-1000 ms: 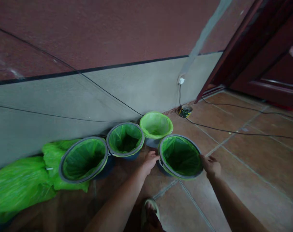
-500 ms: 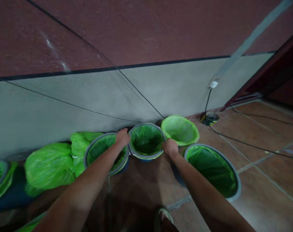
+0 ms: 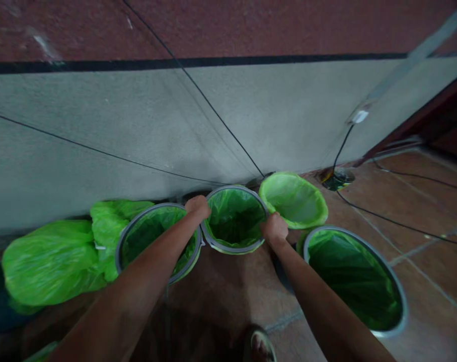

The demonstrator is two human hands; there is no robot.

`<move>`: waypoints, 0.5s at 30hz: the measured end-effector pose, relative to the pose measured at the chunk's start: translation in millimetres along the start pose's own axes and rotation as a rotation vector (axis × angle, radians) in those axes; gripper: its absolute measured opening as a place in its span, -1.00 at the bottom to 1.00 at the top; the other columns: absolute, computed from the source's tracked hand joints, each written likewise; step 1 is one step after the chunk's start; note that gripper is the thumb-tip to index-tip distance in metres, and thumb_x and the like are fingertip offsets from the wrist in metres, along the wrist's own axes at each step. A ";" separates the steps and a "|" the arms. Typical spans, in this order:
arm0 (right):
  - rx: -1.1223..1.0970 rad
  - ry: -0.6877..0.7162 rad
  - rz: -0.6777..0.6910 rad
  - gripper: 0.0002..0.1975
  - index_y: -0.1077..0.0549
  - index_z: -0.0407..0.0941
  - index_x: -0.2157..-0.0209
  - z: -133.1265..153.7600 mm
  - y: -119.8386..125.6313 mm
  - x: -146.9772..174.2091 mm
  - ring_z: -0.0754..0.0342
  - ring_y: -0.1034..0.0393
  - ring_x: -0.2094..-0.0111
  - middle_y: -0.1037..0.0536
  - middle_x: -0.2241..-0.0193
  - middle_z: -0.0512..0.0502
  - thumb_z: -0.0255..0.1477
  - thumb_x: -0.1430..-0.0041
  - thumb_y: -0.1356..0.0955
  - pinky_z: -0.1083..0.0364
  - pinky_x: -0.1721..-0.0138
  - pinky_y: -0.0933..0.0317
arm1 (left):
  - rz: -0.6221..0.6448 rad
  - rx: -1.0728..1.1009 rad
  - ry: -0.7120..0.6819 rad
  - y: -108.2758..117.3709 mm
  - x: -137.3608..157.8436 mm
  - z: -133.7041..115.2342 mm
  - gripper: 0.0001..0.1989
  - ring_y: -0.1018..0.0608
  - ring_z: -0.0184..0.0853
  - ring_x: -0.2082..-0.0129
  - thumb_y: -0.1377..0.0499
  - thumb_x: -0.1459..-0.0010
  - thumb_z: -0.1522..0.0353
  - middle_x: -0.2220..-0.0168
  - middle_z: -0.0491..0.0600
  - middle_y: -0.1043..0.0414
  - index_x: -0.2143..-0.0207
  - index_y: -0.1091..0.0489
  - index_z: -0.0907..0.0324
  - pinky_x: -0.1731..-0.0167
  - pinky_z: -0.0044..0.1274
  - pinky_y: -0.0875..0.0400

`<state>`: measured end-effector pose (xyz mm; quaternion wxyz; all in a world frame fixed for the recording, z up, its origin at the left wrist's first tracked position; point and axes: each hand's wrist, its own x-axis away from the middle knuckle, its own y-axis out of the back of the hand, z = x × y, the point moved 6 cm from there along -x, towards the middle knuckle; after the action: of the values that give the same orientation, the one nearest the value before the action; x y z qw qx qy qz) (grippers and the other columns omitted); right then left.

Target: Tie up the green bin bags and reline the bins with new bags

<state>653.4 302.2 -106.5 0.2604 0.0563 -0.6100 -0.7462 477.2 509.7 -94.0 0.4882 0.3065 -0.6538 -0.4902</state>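
Observation:
Both my hands grip the rim of the middle trash bin (image 3: 236, 247), which has a grey ring and a green bag lining it. My left hand (image 3: 198, 206) is closed on the rim's left side. On the right side of the same rim, my right hand (image 3: 274, 229) is closed too. Left of it stands a second lined trash bin (image 3: 158, 236), partly covered by my left forearm. A pale green lined bin (image 3: 293, 200) is behind my right hand, against the wall. Another grey-rimmed bin (image 3: 355, 276) is right of my right forearm.
Full-looking green bags (image 3: 53, 261) lie at the left by the wall. A dark can (image 3: 337, 178) with a cable stands at the wall's foot, and the cable runs across the tiled floor. Thin black cords (image 3: 213, 108) hang along the wall. My shoe (image 3: 259, 344) is below.
The view has tilted down and come closer, so the bins look larger and the wall stripe sits higher. Both hands keep hold of the middle bin's rim.

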 end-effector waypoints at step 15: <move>-0.156 -0.056 -0.171 -0.70 -0.33 -0.22 0.08 -7.7 -10.4 10.1 -0.13 -0.45 0.13 -0.47 0.14 -0.34 -0.43 -0.15 -0.20 0.02 0.20 -0.28 | -0.078 0.036 0.036 3.5 4.4 6.5 -0.64 -0.58 -0.09 0.07 -0.21 -0.03 0.36 0.14 0.25 -0.56 0.12 -0.51 0.33 0.16 -0.46 -0.49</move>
<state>644.6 292.0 -115.8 0.1822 0.0666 -0.5504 -0.8121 469.9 509.2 -89.6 0.4747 0.3490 -0.6413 -0.4915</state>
